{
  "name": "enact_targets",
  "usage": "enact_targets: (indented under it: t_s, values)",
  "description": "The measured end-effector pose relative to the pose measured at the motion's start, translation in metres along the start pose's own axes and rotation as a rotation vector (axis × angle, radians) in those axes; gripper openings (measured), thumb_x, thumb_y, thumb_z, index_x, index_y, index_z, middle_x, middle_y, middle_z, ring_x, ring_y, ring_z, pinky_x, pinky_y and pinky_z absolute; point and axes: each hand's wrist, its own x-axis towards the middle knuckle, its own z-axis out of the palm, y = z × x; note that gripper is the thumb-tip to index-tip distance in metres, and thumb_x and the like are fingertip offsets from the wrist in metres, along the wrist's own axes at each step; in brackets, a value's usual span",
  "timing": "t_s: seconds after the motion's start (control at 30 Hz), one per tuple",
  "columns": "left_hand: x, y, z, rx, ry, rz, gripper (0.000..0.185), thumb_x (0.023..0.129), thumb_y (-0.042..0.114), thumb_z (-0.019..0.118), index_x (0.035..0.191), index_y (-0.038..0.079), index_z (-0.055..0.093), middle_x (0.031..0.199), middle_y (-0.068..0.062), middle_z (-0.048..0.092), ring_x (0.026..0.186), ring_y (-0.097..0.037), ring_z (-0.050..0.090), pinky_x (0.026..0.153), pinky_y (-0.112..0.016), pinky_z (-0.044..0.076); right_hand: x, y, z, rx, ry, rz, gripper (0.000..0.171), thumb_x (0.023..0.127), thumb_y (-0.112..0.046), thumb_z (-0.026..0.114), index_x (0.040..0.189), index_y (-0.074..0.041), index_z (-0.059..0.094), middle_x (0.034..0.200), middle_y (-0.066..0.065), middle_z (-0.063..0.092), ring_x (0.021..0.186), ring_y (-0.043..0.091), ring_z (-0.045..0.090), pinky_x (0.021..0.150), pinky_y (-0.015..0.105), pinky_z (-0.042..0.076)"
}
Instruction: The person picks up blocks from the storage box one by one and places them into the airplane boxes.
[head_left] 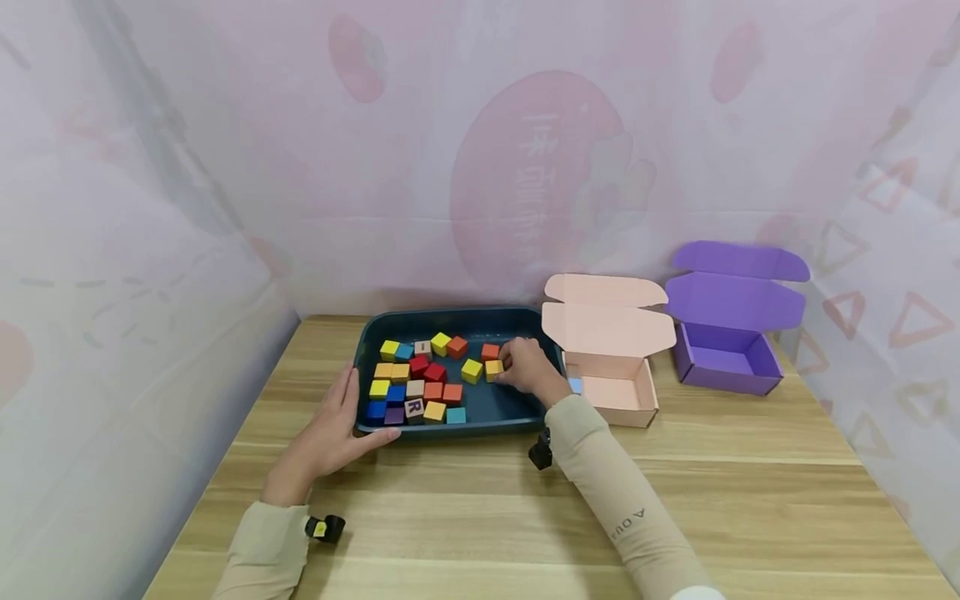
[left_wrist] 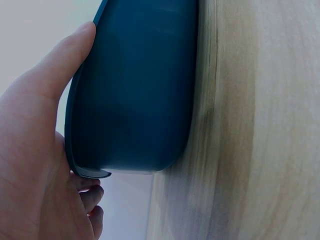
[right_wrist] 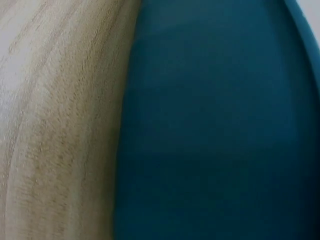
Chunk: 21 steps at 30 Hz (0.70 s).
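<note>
A dark teal tray (head_left: 510,410) holds several coloured cubes, mostly grouped in its left half. My left hand (head_left: 337,425) holds the tray's near left corner, thumb along the front rim and fingers at the left side. In the left wrist view that hand's thumb (left_wrist: 72,52) lies on the rim, with fingertips showing past the corner. Inside the tray, my right hand (head_left: 527,367) pinches a yellow-orange cube (head_left: 492,371); its fingertips are partly hidden. An orange-red cube (head_left: 491,352) and a yellow cube (head_left: 472,371) lie beside it. The right wrist view shows only the tray's outer wall (right_wrist: 210,110) and tabletop.
An open pale peach box (head_left: 618,414) stands against the tray's right, with a light blue cube (head_left: 575,385) partly visible at its left side. Farther right is an open purple box (head_left: 731,382). A printed cloth (head_left: 420,250) hangs behind the wooden table (head_left: 435,508).
</note>
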Motion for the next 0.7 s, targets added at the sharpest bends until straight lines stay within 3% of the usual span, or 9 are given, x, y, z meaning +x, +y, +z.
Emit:
enact_targets:
  t_s: [0.3, 0.7]
  values:
    - [0.001, -0.001, 0.000, 0.003, 0.007, 0.004, 0.132, 0.088, 0.079, 0.064, 0.168, 0.002, -0.006, 0.177, -0.023, -0.006, 0.161, -0.051, 0.010, 0.126, -0.073, 0.022, -0.011, -0.006, -0.015, -0.002, 0.029, -0.018, 0.027, 0.089, -0.017, 0.087, 0.110, -0.002, 0.079, 0.108, 0.012, 0.078, 0.093, 0.020, 0.072, 0.089, 0.036, 0.065]
    - [0.001, -0.001, 0.000, 0.002, 0.003, 0.009, 0.131, 0.088, 0.078, 0.064, 0.168, 0.001, -0.006, 0.177, -0.024, -0.006, 0.161, -0.051, 0.010, 0.126, -0.072, 0.022, -0.055, -0.005, -0.072, 0.035, 0.053, -0.050, 0.028, 0.088, -0.016, 0.087, 0.109, 0.001, 0.078, 0.106, 0.014, 0.079, 0.092, 0.022, 0.077, 0.086, 0.036, 0.067]
